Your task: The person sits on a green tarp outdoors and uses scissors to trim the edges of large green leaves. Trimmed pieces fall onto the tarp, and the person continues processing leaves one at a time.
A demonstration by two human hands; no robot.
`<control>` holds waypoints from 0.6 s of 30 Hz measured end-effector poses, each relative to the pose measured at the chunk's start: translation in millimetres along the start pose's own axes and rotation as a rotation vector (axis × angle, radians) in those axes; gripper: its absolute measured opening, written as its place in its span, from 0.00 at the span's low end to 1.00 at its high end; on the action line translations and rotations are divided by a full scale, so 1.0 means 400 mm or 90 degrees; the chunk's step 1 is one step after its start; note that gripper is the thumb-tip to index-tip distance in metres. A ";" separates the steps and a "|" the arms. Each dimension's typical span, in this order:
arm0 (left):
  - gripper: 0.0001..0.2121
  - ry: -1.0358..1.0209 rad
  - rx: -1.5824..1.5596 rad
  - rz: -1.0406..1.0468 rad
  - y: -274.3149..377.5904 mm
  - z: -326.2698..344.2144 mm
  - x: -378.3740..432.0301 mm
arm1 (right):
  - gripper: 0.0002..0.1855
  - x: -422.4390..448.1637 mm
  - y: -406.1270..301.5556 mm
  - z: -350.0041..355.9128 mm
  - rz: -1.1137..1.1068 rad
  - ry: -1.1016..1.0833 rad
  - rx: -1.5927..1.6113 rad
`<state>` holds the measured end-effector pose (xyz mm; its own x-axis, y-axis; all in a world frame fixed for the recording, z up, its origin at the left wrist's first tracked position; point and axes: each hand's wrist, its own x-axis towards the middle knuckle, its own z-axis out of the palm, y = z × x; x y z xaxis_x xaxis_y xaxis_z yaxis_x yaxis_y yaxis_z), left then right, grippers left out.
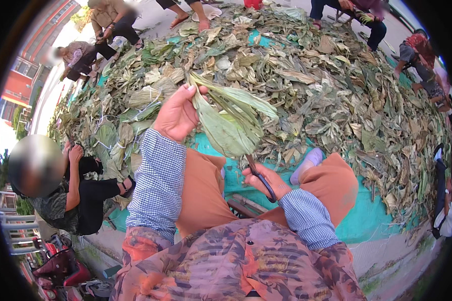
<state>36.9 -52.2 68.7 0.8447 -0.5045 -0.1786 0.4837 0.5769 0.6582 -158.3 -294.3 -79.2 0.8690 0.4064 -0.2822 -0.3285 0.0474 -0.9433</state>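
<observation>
My left hand [182,113] pinches a fan-shaped bundle of pale green dried leaves [229,116] by its narrow stem end. The broad ends of the leaves spread down and to the right. In my right hand [265,180] is a pair of scissors [263,180] with dark handles. The blades point up towards the lower edge of the bundle, and their tips are partly hidden by the leaves. Whether the blades touch a leaf I cannot tell. Beyond both hands spreads a large heap of dried leaves [316,82].
A green tarpaulin [365,222] lies under the heap and my feet. Tied leaf bundles [147,98] rest at the left. A person [75,188] sits close on my left; several other people sit around the heap. A red vehicle [64,267] stands at lower left.
</observation>
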 end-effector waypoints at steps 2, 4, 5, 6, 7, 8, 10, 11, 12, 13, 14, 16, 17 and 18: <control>0.06 0.021 0.036 0.014 0.006 0.000 0.007 | 0.28 -0.008 -0.004 0.006 -0.059 -0.021 0.101; 0.06 0.033 0.044 0.012 0.009 0.002 0.019 | 0.32 -0.018 -0.019 0.003 -0.054 -0.031 0.099; 0.06 0.051 0.051 0.004 0.017 0.010 0.011 | 0.33 -0.015 -0.030 -0.001 -0.058 -0.043 0.059; 0.06 0.051 0.057 0.005 0.012 0.011 0.007 | 0.32 -0.018 -0.030 0.003 -0.054 -0.044 0.064; 0.06 0.050 0.064 0.004 0.014 0.012 0.004 | 0.31 -0.016 -0.031 0.006 -0.049 -0.044 0.070; 0.06 0.054 0.067 0.009 0.018 0.012 0.002 | 0.31 -0.009 -0.030 0.006 -0.052 -0.052 0.069; 0.07 0.060 0.066 0.005 0.010 0.007 0.000 | 0.30 -0.003 -0.018 0.004 -0.047 -0.059 0.072; 0.06 0.059 0.071 0.006 0.012 0.005 0.003 | 0.29 0.003 -0.015 0.004 -0.044 -0.058 0.071; 0.06 0.056 0.072 0.006 0.008 0.004 0.007 | 0.28 0.003 -0.016 0.002 -0.038 -0.054 0.068; 0.05 0.053 0.072 0.006 0.006 0.005 0.010 | 0.28 0.004 -0.017 -0.001 -0.032 -0.051 0.065; 0.06 0.054 0.077 0.007 0.001 0.007 0.012 | 0.27 0.008 -0.010 -0.004 -0.033 -0.058 0.051; 0.08 0.059 0.091 0.013 -0.003 0.014 0.010 | 0.27 0.003 -0.010 -0.001 -0.027 -0.055 0.043; 0.08 0.058 0.095 0.014 -0.001 0.017 0.009 | 0.27 0.005 -0.010 0.001 -0.027 -0.057 0.039; 0.07 0.057 0.095 0.013 -0.002 0.019 0.009 | 0.27 0.005 -0.009 0.003 -0.028 -0.060 0.045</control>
<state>37.8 -59.4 73.0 0.8742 -0.4309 -0.2237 0.4322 0.4808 0.7629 -156.1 -292.5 -76.3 0.8458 0.4861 -0.2196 -0.3186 0.1301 -0.9389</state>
